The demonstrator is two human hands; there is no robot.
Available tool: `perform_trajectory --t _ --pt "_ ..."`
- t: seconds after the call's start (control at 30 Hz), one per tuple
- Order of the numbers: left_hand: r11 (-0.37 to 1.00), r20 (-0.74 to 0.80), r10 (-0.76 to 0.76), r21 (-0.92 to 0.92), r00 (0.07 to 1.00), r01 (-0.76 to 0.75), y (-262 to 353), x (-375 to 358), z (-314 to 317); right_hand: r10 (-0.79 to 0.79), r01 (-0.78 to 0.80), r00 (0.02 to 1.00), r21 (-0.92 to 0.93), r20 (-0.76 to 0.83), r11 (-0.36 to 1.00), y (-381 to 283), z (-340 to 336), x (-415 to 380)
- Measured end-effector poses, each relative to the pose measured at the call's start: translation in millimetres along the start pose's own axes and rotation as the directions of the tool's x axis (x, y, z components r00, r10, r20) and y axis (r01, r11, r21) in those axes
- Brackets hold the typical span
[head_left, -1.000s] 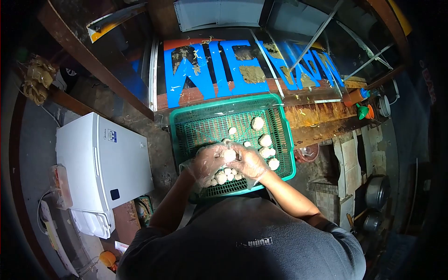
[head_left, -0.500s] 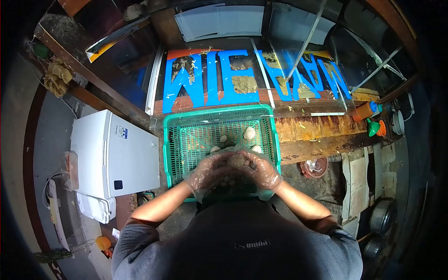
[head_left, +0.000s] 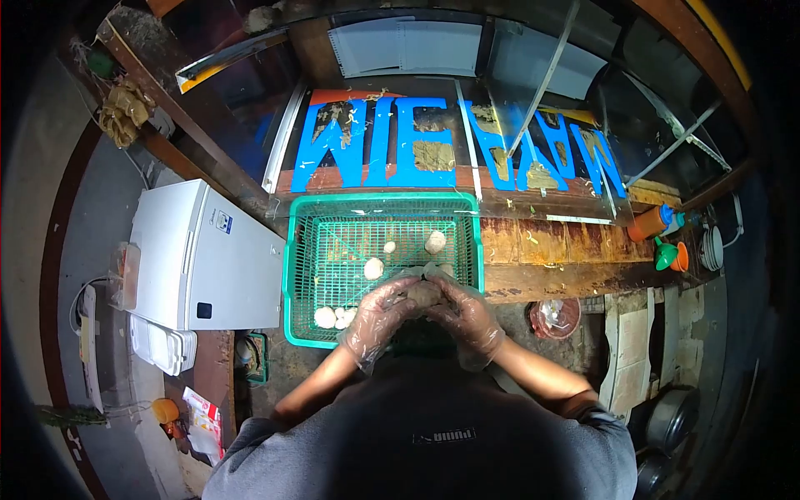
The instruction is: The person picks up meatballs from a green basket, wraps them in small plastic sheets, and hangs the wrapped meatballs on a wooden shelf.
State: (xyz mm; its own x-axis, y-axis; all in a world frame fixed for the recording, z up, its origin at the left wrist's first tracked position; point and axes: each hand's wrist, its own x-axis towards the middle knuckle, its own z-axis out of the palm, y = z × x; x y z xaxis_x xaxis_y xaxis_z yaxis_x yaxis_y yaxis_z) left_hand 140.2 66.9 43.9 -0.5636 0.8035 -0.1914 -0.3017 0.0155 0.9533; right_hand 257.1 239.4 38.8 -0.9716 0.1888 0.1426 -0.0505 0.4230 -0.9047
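Note:
A pale, lumpy ball (head_left: 423, 293), perhaps dough or meat paste, is cupped between both my hands. My left hand (head_left: 377, 321) wraps round its left side, and my right hand (head_left: 468, 323) curls round the right; both wear clear plastic gloves. Below them stands a green plastic crate (head_left: 293, 287) with a mesh bottom. Similar pale balls lie in it: a round ball (head_left: 373, 268), a larger ball (head_left: 435, 242) farther back, a small ball (head_left: 389, 247) and a ball (head_left: 325, 317) in a cluster at the near left. My hands hide part of the crate.
To the left stands a white chest freezer (head_left: 233, 258). Behind the crate is a glass cabinet with blue lettering (head_left: 421, 146). A worn wooden bench (head_left: 542, 242) runs right, with a reddish basin (head_left: 554, 318) below it. Orange and green funnels (head_left: 667, 254) sit at far right.
My hands have shifted slightly and stay closed round the ball. The view has moved, and more balls at the crate's near left now show.

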Motion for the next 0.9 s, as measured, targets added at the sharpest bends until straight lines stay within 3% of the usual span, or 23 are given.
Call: perform_trajectory --t 0.07,0.13,0.17,0.23,0.33,0.47,0.53,0.6,0.67,0.73,0.8,0.87,0.9 --pt "0.999 -0.017 0.026 0.022 1.000 -0.026 -3 -1 -6 0.109 -0.112 0.993 0.069 0.040 0.991 -6 2 4" --pt "0.987 -0.030 0.008 0.158 1.000 -0.003 -2 2 -11 0.088 -0.089 0.996 0.123 0.013 0.988 -5 6 8" --pt "0.988 -0.037 0.011 0.153 0.999 -0.006 -2 1 -10 0.086 -0.082 0.996 0.186 -0.014 0.979 -3 10 5" --pt "0.993 -0.024 -0.085 -0.089 0.996 0.082 10 -3 -3 0.098 -0.095 0.995 0.171 -0.011 0.981 5 15 -1" --pt "0.998 -0.044 -0.053 0.027 0.998 0.054 -8 -2 -8 0.129 -0.126 0.992 0.158 -0.014 0.979 8 17 -3" --pt "0.999 0.000 -0.050 0.013 0.999 0.050 -10 -5 -15 0.216 -0.213 0.976 0.161 0.003 0.964 -2 24 -6" --pt "0.996 -0.001 -0.062 -0.068 0.998 0.062 -4 -5 -21 0.159 -0.140 0.986 0.260 -0.054 0.955 -8 35 -2" --pt "0.998 0.042 -0.056 -0.011 0.998 0.057 6 -10 -32 0.210 -0.195 0.977 0.248 -0.037 0.949 -14 44 3" --pt "0.995 0.068 -0.053 -0.080 0.996 0.058 1 -12 -47 0.202 -0.177 0.977 0.257 -0.072 0.950 -29 53 11" --pt "0.983 0.104 0.184 -0.009 0.977 -0.185 2 -15 -58 0.155 -0.129 0.980 0.189 -0.125 0.973 -28 64 15" --pt "0.983 0.128 0.178 0.021 0.976 -0.182 4 -22 -70 0.109 -0.078 0.980 0.186 -0.166 0.979 -24 75 19" --pt "0.930 0.165 0.316 0.143 0.934 -0.339 3 -27 -78 0.065 -0.027 0.976 0.182 -0.207 0.983 -28 83 20" --pt "0.887 0.190 0.382 0.199 0.905 -0.416 3 -28 -81 0.124 -0.089 0.978 0.206 -0.166 0.975 -33 84 22"
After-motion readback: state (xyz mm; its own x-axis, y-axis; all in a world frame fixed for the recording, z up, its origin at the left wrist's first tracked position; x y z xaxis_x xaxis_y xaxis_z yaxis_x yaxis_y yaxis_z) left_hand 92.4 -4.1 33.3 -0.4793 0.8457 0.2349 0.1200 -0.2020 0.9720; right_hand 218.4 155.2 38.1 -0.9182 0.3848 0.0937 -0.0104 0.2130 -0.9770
